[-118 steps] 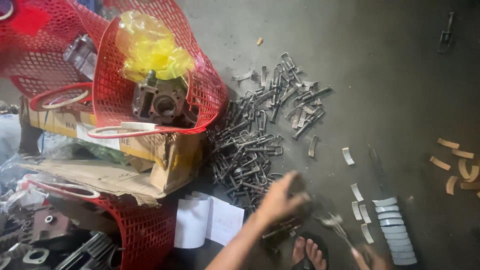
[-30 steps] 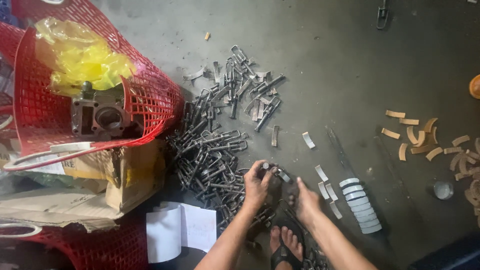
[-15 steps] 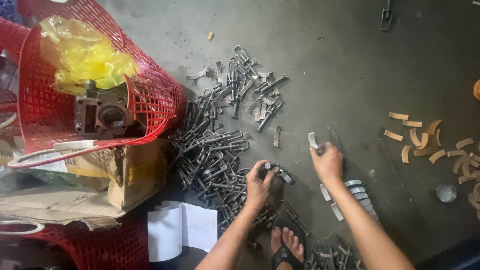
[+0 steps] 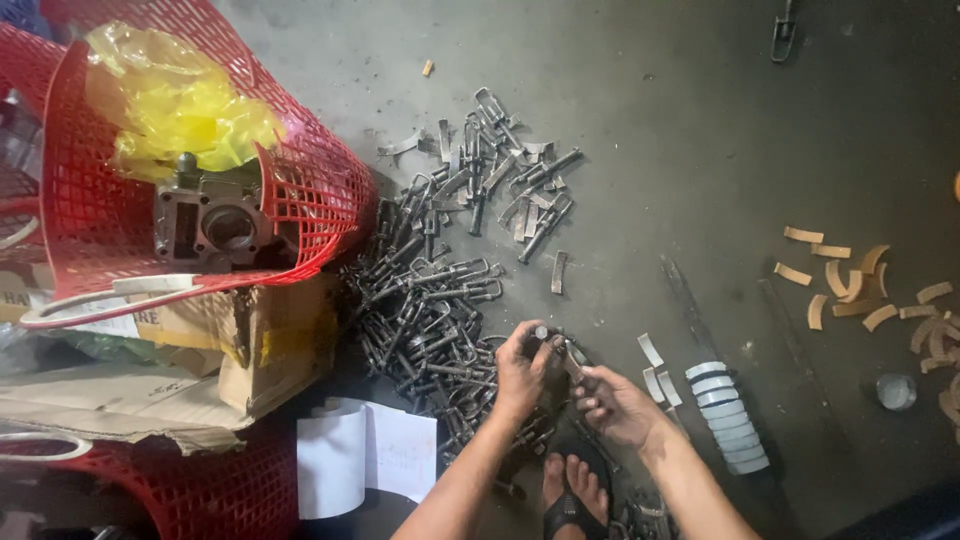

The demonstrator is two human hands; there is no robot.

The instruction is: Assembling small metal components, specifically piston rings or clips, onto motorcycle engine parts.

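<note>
My left hand (image 4: 520, 372) grips a small dark metal clamp part (image 4: 548, 340) just above the edge of a big pile of dark metal clamps (image 4: 440, 290) on the grey floor. My right hand (image 4: 615, 405) is close beside it, its fingers pinching a thin curved metal strip (image 4: 572, 360) that meets the clamp part. Both hands are low in the middle of the view, above my foot in a sandal (image 4: 572, 495).
A red mesh basket (image 4: 90, 200) with a yellow bag (image 4: 175, 105) and a grey engine block (image 4: 215, 222) rests on a cardboard box (image 4: 260, 345) at left. A row of pale curved strips (image 4: 725, 415) lies right of my hands; tan curved pieces (image 4: 860, 285) lie far right. White paper (image 4: 365, 465) sits below.
My right hand has come back from the pale strips on the right and now meets my left hand at the clamp part. The left hand stays at the pile's edge.
</note>
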